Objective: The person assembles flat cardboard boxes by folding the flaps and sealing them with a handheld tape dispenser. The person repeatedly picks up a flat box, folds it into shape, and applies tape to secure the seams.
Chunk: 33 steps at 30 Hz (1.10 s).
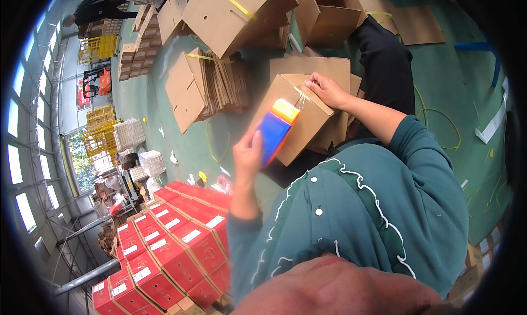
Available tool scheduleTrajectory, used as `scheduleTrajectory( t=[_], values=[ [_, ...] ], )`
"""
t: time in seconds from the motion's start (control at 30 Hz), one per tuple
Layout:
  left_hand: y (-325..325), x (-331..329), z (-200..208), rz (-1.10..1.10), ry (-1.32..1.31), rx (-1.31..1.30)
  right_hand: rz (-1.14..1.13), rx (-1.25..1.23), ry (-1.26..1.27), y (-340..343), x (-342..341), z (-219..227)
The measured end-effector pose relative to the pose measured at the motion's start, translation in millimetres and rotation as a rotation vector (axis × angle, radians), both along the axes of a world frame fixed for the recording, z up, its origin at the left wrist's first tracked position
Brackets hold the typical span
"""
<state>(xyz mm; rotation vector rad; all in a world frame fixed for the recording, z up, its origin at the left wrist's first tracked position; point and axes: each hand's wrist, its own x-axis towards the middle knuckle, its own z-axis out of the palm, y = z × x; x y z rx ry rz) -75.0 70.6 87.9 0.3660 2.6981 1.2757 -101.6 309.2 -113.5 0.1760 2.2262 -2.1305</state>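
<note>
Head view, far left: an orange forklift [99, 82] stands between yellow metal racks [100, 129]. Nearer, strapped red cartons [174, 263] with white labels are piled in rows. Just right of these, beyond them on the green floor [263, 62], is a bundle of flattened cardboard cartons [184, 92]. The left hand [248, 153] grips a blue-and-orange tape dispenser [275, 131], slightly blurred, right beside a brown cardboard box [307, 131] in front of the person's body. Clear tape [301, 98] glints on that box. At its upper edge sits the right hand [326, 91], fingers bunched together; I cannot tell whether they pinch the tape. Farther right, a loose yellow strap [457, 135] curves across the floor.
</note>
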Motion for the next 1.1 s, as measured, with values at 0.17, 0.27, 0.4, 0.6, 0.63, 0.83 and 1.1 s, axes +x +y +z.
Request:
scheduleTrajectory(
  t=[0.17,0.27,0.4,0.6,0.63,0.83,1.1],
  values=[
    [0.0,4.2,0.9,0.012,0.006,-0.031,0.144,0.136,-0.185,10.2,-0.2,-5.4],
    [2.1,3.9,3.3,0.009,-0.011,-0.034,0.216,0.278,-0.358,26.4,-11.7,-29.9],
    [6.2,6.7,0.4,0.001,0.019,-0.027,-0.175,0.107,0.051,13.0,-47.3,-29.7],
    [12.4,5.5,6.8,0.062,-0.077,-0.078,0.009,-0.132,0.080,-18.8,-65.5,-52.8],
    [10.7,3.4,2.2,0.072,-0.086,-0.037,0.040,-0.068,0.079,-13.2,-63.0,-75.5],
    [10.9,8.9,22.8,0.008,-0.191,-0.125,0.766,0.424,-0.291,8.8,-130.2,31.1],
    [15.2,0.3,13.7,-0.212,-0.051,-0.090,1.713,0.589,0.077,-132.6,-113.1,140.4]
  ],
)
